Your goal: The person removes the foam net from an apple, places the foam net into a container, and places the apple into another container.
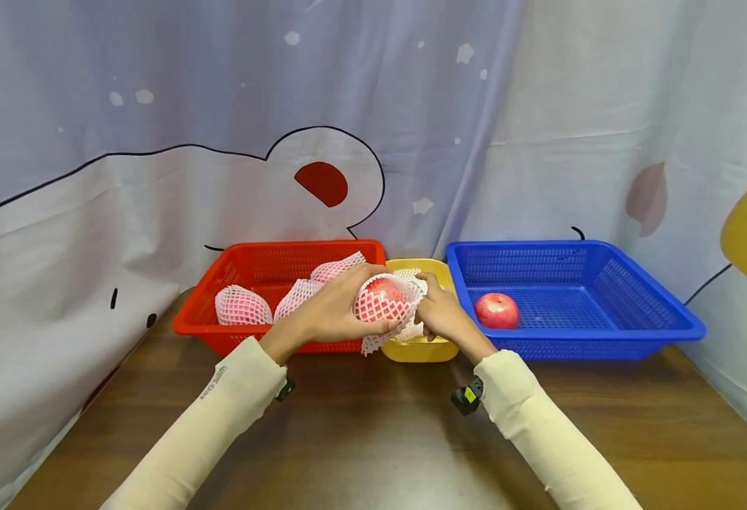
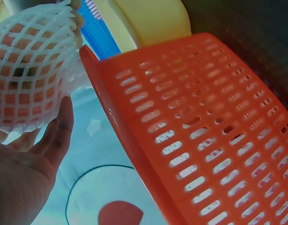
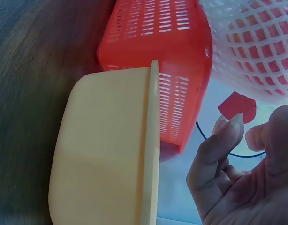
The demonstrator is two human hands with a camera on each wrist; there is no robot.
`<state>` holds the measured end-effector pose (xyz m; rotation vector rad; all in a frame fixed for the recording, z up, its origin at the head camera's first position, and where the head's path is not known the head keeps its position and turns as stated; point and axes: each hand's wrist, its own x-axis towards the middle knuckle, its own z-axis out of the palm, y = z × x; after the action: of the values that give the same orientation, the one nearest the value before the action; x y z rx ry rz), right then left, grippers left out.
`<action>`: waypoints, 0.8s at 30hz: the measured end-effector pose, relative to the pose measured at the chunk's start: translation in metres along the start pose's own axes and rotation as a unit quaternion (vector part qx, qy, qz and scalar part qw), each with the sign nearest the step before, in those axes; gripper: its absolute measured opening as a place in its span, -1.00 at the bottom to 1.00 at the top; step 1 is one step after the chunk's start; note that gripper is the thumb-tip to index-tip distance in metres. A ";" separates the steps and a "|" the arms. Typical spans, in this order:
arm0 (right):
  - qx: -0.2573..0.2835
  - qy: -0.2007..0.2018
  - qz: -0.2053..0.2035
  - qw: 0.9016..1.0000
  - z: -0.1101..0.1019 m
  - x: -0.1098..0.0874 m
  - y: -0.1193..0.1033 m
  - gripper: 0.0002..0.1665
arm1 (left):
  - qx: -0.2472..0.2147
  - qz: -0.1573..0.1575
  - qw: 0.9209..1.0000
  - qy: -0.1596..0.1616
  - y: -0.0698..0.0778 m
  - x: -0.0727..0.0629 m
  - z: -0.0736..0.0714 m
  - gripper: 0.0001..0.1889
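Observation:
My left hand (image 1: 338,304) holds a red apple (image 1: 383,289) wrapped in a white foam net (image 2: 29,79), raised over the gap between the red basket and the yellow tub. One end of the net hangs loose below the fruit. Close to the net's right side is my right hand (image 1: 440,312), its fingers loosely bent. In the right wrist view, its thumb and fingertips (image 3: 235,122) stand apart with nothing between them, beside the netted apple. The yellow tub (image 3: 102,150) lies beneath both hands and has white foam nets (image 1: 408,331) in it.
At the left, a red basket (image 1: 220,338) contains several netted fruits (image 1: 243,306). A blue basket (image 1: 603,334) on the right has one bare apple (image 1: 497,311) in its near left corner. All stand on a brown wooden table (image 1: 373,439) before a printed curtain (image 1: 220,85).

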<state>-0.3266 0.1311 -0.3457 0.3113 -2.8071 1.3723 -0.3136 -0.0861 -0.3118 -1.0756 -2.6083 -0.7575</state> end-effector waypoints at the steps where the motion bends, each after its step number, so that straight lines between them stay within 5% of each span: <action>1: 0.002 -0.001 0.000 1.000 0.000 -0.001 0.001 -0.20 | 0.000 -0.002 1.000 0.002 0.001 -0.002 0.001 -0.18; 8: 0.002 -0.012 -0.002 1.000 -0.003 -0.008 0.001 -0.43 | -0.008 0.003 1.000 0.023 0.008 -0.013 0.004 -0.22; 24: -0.094 -0.004 -0.058 0.994 -0.019 -0.017 0.005 -0.47 | -0.014 0.054 0.998 0.005 0.037 -0.019 0.016 -0.20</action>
<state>-0.3121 0.1516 -0.3392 0.4689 -2.8454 1.0769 -0.2742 -0.0666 -0.3184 -1.2056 -2.5157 -0.7753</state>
